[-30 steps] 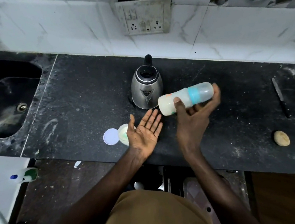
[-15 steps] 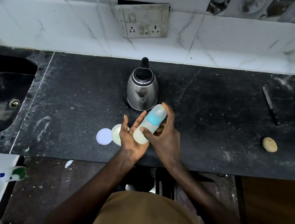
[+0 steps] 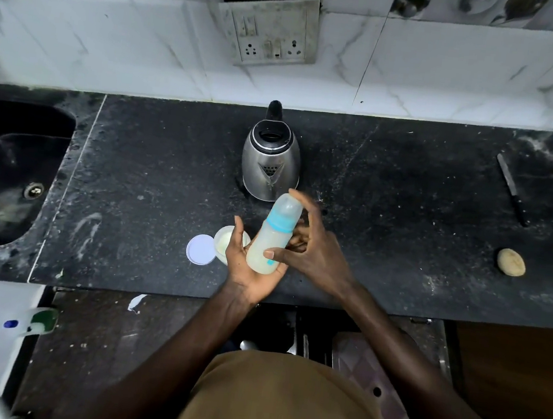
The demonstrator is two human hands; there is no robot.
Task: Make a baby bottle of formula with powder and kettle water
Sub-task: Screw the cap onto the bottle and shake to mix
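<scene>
Find the baby bottle in the air over the front part of the black counter, just before the steel kettle, nearly upright, with the capped top leaning a little away. Note the right hand closed around it: thumb pressed on the lower wall, forefinger reaching up to the clear cap, other fingers curled behind. Note the left hand palm up and spread under the base, thumb straight beside the wall and not wrapping; other fingers mostly hidden behind the bottle. Judge the load as light to moderate: thin cloudy plastic with pale liquid inside, level hard to read, so probably heavier at the bottom than at the top. Expect a stiff but slightly yielding wall, smooth, and likely slippery if wet; possibly warm too from kettle water, though not visible. Take hold at the middle of the body, below the blue ring, with fingers around and thumb opposite. Avoid lifting by the cap alone, being perhaps only pushed on. Support the base with a palm for any shaking. Hardly fragile, but mind a loose ring and leaking. Leave room for the open powder tub and its lid, both lying on the counter just beside the left hand.
</scene>
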